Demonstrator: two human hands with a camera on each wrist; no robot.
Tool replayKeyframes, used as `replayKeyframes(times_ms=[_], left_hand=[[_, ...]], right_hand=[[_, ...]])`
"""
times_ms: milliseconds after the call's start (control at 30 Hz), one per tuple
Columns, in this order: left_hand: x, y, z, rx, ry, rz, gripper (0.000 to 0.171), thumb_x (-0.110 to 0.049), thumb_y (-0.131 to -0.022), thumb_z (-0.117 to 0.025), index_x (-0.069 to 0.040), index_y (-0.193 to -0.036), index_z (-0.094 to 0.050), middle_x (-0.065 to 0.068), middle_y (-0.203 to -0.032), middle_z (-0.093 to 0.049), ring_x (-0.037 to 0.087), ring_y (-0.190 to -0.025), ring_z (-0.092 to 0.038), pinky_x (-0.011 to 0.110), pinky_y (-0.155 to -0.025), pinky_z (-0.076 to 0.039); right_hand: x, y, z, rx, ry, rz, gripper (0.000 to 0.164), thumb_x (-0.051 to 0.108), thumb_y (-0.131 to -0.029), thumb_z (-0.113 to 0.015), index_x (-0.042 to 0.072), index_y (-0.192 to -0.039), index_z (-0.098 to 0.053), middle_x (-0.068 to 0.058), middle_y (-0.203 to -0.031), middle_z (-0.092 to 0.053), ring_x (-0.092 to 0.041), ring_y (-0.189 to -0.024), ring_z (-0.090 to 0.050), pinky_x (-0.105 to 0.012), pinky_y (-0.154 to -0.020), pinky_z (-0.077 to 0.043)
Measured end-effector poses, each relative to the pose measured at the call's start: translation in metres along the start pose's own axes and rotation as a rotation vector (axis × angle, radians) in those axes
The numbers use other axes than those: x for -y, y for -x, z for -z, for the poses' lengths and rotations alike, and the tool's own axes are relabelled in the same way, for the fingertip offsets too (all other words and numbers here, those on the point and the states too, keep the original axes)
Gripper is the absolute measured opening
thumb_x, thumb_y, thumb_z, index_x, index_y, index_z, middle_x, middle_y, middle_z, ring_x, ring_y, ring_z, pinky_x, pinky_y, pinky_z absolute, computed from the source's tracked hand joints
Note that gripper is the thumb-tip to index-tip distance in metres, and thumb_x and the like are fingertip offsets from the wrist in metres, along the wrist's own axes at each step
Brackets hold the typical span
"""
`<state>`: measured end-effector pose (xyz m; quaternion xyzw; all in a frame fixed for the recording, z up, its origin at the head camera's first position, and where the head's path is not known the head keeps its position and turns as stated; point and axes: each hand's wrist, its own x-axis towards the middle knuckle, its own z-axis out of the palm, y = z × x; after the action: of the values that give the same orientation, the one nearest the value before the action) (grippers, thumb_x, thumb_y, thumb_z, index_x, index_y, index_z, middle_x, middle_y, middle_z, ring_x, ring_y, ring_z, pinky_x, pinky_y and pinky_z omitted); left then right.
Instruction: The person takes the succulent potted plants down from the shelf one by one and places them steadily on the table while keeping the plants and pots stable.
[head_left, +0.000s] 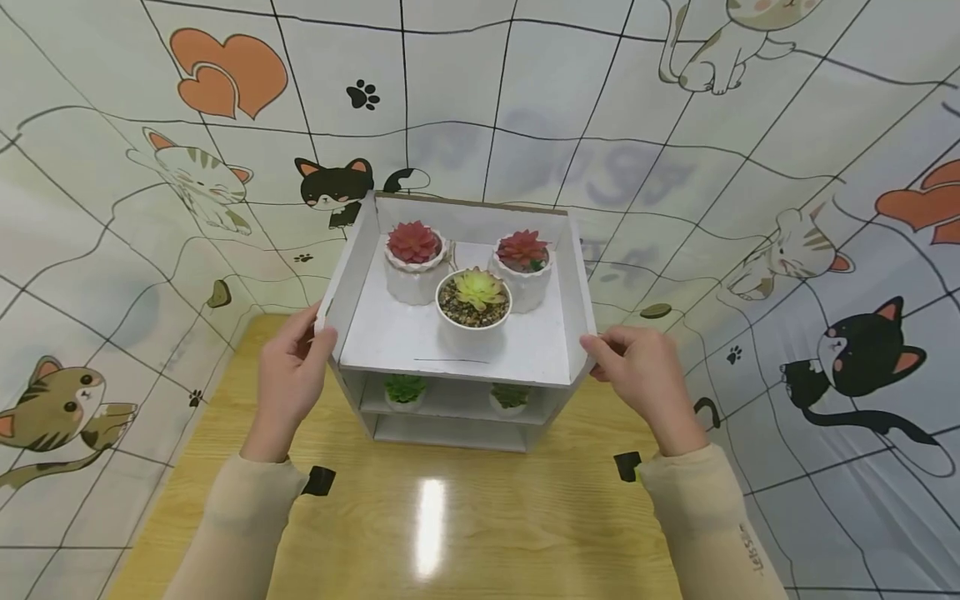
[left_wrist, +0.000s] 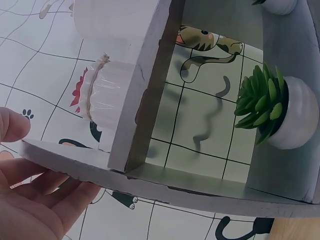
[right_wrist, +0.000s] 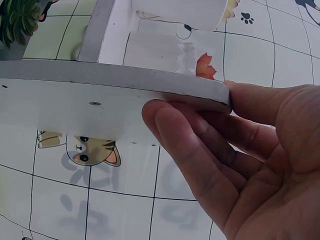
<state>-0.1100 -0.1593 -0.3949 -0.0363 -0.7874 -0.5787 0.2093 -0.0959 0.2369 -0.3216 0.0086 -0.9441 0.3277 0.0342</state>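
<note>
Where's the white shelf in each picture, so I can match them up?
Head: white shelf at the centre.
Left wrist: white shelf across the middle and right, left hand gripping its edge.
Right wrist: white shelf from upper left to centre, right hand pinching its edge.
Shared landmark: the grid-patterned backdrop with cartoon cats.

left hand [head_left: 288, 383] and right hand [head_left: 645, 375] grip a white, open-fronted wooden-looking shelf [head_left: 375, 337] by opposite sides; three white-potted succulents [head_left: 478, 289], two red, one yellow-green, stand on its top tier
</note>
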Motion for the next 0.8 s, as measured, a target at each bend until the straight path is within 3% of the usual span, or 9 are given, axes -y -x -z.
replayKeyframes(times_ms=[467,700,800], left_hand=[[-0.018,0.015,0.001,-0.035,-0.067,-0.103,0.046,0.009,-0.095,-0.06,0.006,-0.141,-0.059,0.019,-0.136,-0.062,0.011,-0.117,-0.059,0.009,-0.096,-0.05],[-0.036,0.021,-0.001,-0.101,-0.145,-0.249,0.048,0.009,-0.09,-0.063,0.007,-0.138,-0.061,0.023,-0.138,-0.059,0.034,-0.12,-0.059,0.016,-0.102,-0.044],[-0.042,0.021,-0.004,-0.138,-0.174,-0.31,0.047,0.005,-0.087,-0.064,0.006,-0.134,-0.064,0.022,-0.135,-0.062,0.038,-0.119,-0.06,0.017,-0.102,-0.041]], right_hand=[[-0.001,-0.001,-0.001,-0.005,-0.009,0.014,0.033,0.032,-0.103,-0.066,0.003,-0.091,-0.078,-0.009,-0.078,-0.075,-0.023,-0.072,-0.076,-0.038,-0.063,-0.06],[0.0,-0.001,-0.001,-0.005,-0.014,0.008,0.033,0.031,-0.103,-0.067,0.003,-0.091,-0.078,-0.01,-0.078,-0.075,-0.025,-0.074,-0.076,-0.034,-0.06,-0.058],[0.0,-0.002,-0.001,-0.008,-0.013,0.009,0.033,0.032,-0.102,-0.067,0.003,-0.091,-0.078,-0.01,-0.078,-0.075,-0.025,-0.073,-0.076,-0.034,-0.06,-0.058]])
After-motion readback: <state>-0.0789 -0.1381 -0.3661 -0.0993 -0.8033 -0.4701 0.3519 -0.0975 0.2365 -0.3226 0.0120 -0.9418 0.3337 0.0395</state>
